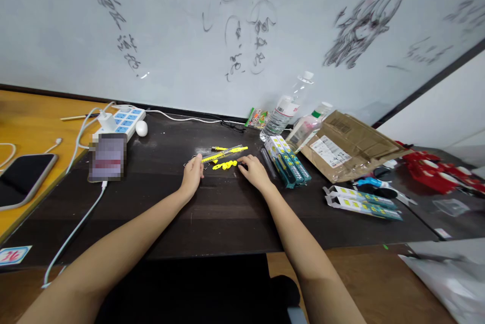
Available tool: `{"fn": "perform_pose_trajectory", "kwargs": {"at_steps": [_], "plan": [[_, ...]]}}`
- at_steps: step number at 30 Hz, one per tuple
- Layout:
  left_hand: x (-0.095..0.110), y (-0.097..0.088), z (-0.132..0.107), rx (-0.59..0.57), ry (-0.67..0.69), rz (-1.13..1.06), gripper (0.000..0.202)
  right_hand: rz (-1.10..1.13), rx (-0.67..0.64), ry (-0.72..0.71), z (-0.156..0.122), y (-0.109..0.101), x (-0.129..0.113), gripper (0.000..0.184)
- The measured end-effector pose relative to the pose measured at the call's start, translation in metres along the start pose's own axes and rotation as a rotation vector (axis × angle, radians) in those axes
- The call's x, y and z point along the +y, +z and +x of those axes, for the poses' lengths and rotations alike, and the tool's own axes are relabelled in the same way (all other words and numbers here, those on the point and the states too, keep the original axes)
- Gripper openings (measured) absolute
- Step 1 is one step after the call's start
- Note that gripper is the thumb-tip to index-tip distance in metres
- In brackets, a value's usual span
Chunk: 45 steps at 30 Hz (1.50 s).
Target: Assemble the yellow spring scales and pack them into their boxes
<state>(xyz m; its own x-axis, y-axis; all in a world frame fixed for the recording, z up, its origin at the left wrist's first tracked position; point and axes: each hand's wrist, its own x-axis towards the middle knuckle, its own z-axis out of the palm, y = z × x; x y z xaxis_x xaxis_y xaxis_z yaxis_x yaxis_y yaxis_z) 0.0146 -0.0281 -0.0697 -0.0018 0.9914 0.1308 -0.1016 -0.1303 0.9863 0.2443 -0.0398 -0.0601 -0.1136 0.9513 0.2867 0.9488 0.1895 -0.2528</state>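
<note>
My left hand (192,177) is closed around the near end of a slim clear plastic tube (232,150) with yellow pieces inside. The tube slants away to the right, just above the dark table. Under it lie small yellow plastic pieces (226,165), some linked in a short row. Behind the tube is a short black-and-yellow piece (219,148). My right hand (254,172) rests on the table at the right end of the yellow pieces, its thumb and forefinger bent and slightly apart. Thin dark loops show beside my left fingers, too small to name.
Green-and-white boxes (287,162) stand right of my right hand, with flattened boxes (361,202) beyond. Behind are a water bottle (282,114), another bottle (308,127) and a cardboard parcel (346,144). Scissors (392,193) lie far right. Left are a charging phone (108,157) and power strip (129,121).
</note>
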Motion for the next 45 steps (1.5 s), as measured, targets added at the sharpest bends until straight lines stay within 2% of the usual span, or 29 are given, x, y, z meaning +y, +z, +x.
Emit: {"fn": "perform_pose_trajectory", "kwargs": {"at_steps": [5,12,16,19,20,24,26,28,34,45], "plan": [[-0.002,-0.001,0.001,-0.001,0.014,0.012,0.046,0.073,0.013,-0.009,0.0,-0.007,-0.003,0.01],[-0.004,-0.001,0.002,0.007,0.008,0.024,0.045,0.169,-0.185,-0.192,-0.003,-0.013,-0.015,0.009],[-0.003,-0.001,0.002,0.004,0.016,0.02,0.045,0.201,-0.206,-0.207,-0.005,-0.011,-0.018,0.006],[-0.003,-0.002,0.001,-0.003,0.02,0.013,0.046,0.376,-0.113,-0.142,-0.003,-0.012,-0.016,0.004],[-0.003,-0.002,0.001,-0.002,0.02,0.011,0.046,0.49,-0.047,-0.092,-0.001,-0.013,-0.014,0.003],[-0.003,-0.002,0.001,-0.016,0.015,0.003,0.046,1.061,0.259,0.128,0.008,-0.019,-0.01,0.021],[-0.002,-0.001,0.001,-0.024,0.013,0.003,0.046,1.289,0.335,0.179,0.01,-0.021,-0.011,0.025],[-0.002,-0.001,0.0,-0.025,0.009,0.003,0.046,1.417,0.359,0.205,0.011,-0.023,-0.013,0.027],[0.001,0.0,-0.002,-0.026,-0.012,-0.018,0.045,1.457,0.398,0.24,0.01,-0.024,-0.016,0.03],[-0.002,0.001,-0.002,-0.057,-0.002,-0.015,0.046,1.496,0.389,0.246,0.009,-0.022,-0.018,0.031]]}}
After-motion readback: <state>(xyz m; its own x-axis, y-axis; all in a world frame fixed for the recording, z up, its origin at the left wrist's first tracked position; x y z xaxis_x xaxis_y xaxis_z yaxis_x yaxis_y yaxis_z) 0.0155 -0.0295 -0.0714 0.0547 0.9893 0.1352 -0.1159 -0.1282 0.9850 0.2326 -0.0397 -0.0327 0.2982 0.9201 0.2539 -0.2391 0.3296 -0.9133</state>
